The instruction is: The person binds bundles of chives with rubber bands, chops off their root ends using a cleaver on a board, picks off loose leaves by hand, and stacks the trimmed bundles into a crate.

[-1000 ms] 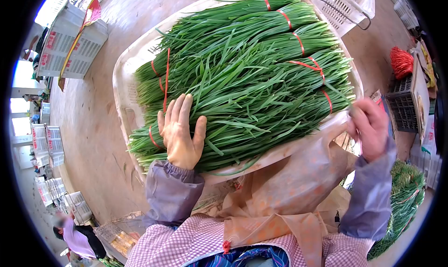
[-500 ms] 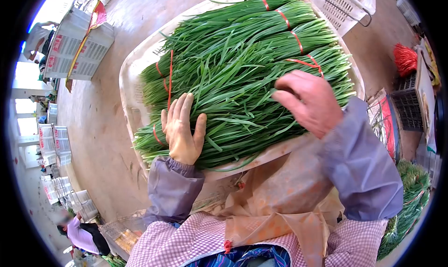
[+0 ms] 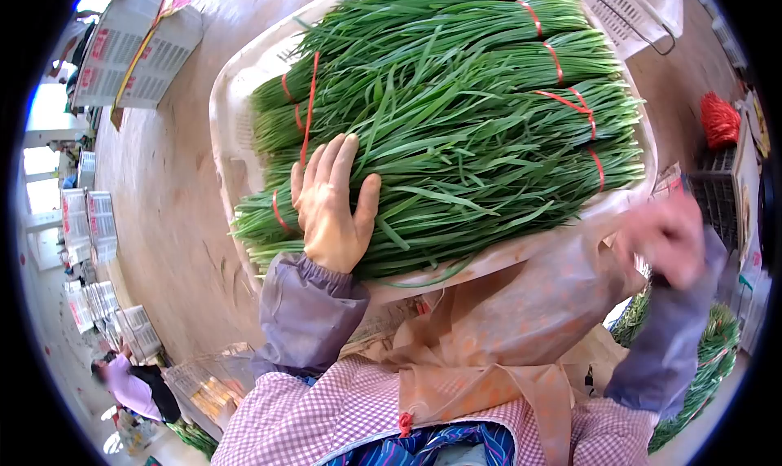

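Observation:
Several bundles of long green stalks (image 3: 456,132), tied with red bands, lie side by side in a white plastic crate (image 3: 230,99). My left hand (image 3: 336,205) rests flat on the nearer bundles at the left, palm down, its fingers stretched out and holding nothing. Off the crate's right corner, my right hand (image 3: 664,239) is raised and smeared by motion. Its fingers, and anything they might hold, cannot be made out. A loose red band (image 3: 310,107) lies across the leaves beyond my left hand.
White crates (image 3: 137,46) stand at the upper left, another crate (image 3: 623,14) at the upper right. Red strands (image 3: 719,120) sit above a dark crate at the right. More green bundles (image 3: 705,368) lie at the lower right. A person (image 3: 134,389) is at the lower left.
My right hand moved from the crate's right corner in over the leaves, then back out to the right. My left hand has stayed on the bundles. The view has shifted a little.

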Demonstrator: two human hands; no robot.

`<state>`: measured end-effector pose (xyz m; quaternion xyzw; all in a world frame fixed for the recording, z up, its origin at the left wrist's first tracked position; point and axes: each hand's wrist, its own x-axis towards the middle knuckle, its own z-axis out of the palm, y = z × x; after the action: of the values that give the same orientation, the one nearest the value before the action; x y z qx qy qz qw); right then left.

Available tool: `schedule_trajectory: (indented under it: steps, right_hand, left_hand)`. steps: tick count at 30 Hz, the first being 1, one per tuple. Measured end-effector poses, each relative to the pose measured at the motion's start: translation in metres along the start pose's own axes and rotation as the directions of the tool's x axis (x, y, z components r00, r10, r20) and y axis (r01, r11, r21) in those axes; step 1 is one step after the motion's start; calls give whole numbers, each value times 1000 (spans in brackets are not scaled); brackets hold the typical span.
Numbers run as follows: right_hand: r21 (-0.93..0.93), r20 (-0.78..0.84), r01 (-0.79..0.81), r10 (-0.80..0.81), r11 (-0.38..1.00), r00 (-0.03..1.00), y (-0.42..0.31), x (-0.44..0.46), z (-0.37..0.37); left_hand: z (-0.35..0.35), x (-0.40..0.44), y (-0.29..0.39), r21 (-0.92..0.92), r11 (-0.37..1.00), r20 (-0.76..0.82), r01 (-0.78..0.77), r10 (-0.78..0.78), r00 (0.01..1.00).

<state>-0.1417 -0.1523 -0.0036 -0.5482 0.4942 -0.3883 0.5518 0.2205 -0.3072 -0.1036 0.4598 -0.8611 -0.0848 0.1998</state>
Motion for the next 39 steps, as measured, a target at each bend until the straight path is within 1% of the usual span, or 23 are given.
schedule_trajectory:
  steps: [1, 2, 4, 7, 8, 10, 11, 13, 14, 16, 17, 19, 21, 23, 24, 25, 26, 28, 29, 31, 33, 35, 39]
  right_hand:
    - [47, 132, -2, -5, 999, 991, -2, -20, -7]
    - [-168, 50, -50, 59, 984, 997, -6, -27, 2]
    - [-556, -157, -181, 112, 811, 981, -12, -37, 13]
    - [-520, -352, -151, -50, 841, 934, 3, -16, 21]
    - [-263, -388, -193, 80, 945, 918, -4, -3, 31]
    - [-413, -296, 28, -163, 910, 941, -6, 34, 57]
    - [-504, -176, 187, -313, 843, 933, 1, 53, 67]
    - [-503, 12, 457, -522, 734, 853, 16, 88, 97]
    - [-625, 147, 501, -540, 598, 828, 18, 98, 113]
    - [-788, 360, 531, -467, 311, 808, 24, 115, 141]
    - [-831, 375, 505, -439, 231, 817, 34, 124, 150]
    - [-957, 241, 288, -517, 11, 821, 52, 140, 148]
    - [-997, 72, 76, -209, 10, 975, 56, 134, 131]
    - [-992, -13, -57, -350, -117, 937, 70, 124, 92]
    - [-975, -110, -145, -197, -170, 974, 68, 114, 69]
    - [-928, -186, -247, -226, -279, 956, 79, 105, 43]
    - [-914, -232, -303, -266, -268, 936, 75, 93, 27]
    - [-965, -250, -262, -345, 14, 904, 52, 79, 11]
    - [-941, -293, -192, -388, 277, 874, 36, 82, 17]
    - [-698, -407, 23, -424, 715, 809, 11, 100, 44]
    - [-628, -264, 263, -519, 732, 813, 5, 128, 72]
    - [-605, -84, 353, -498, 714, 863, 14, 155, 93]
    - [-736, -61, 142, -274, 662, 960, 43, 187, 107]
  left_hand:
    - [0, 1, 0, -3, 1000, 1, 3, -3, 1000]
    - [-2, 1, -1, -6, 1000, 1, 4, -4, 1000]
    - [-6, 3, 0, -39, 999, 18, 18, -18, 1000]
    - [-9, 8, -1, -45, 999, 52, -13, 15, 999]
    - [-13, 12, -4, -58, 998, 84, -13, 18, 996]
    - [-18, 20, -4, -37, 999, 98, -6, 10, 995]
    - [-16, 26, -4, -36, 998, 115, 57, -52, 992]
    - [-8, 36, -6, -31, 984, 148, 174, -167, 975]
    - [-5, 38, -8, -40, 985, 77, 171, -167, 983]
    - [-4, 40, -10, -211, 919, 127, 334, -313, 941]
    - [-3, 40, -13, -290, 864, 165, 412, -379, 911]
    - [5, 37, -20, -298, 876, 104, 379, -365, 925]
    - [6, 36, -22, -355, 855, 88, 378, -372, 924]
    - [8, 35, -23, -354, 850, 96, 390, -382, 919]
    - [6, 35, -23, -376, 834, 117, 403, -389, 914]
    - [5, 35, -23, -394, 819, 139, 417, -395, 908]
    - [5, 34, -23, -395, 824, 129, 406, -388, 913]
    - [4, 35, -23, -343, 853, 112, 392, -377, 919]
    - [5, 35, -22, -319, 866, 107, 386, -371, 922]
    - [7, 34, -21, -339, 864, 90, 371, -363, 927]
    - [2, 35, -19, -344, 863, 101, 371, -358, 928]
    - [4, 34, -21, -339, 861, 106, 380, -366, 924]
    - [6, 34, -19, -364, 845, 83, 391, -389, 918]
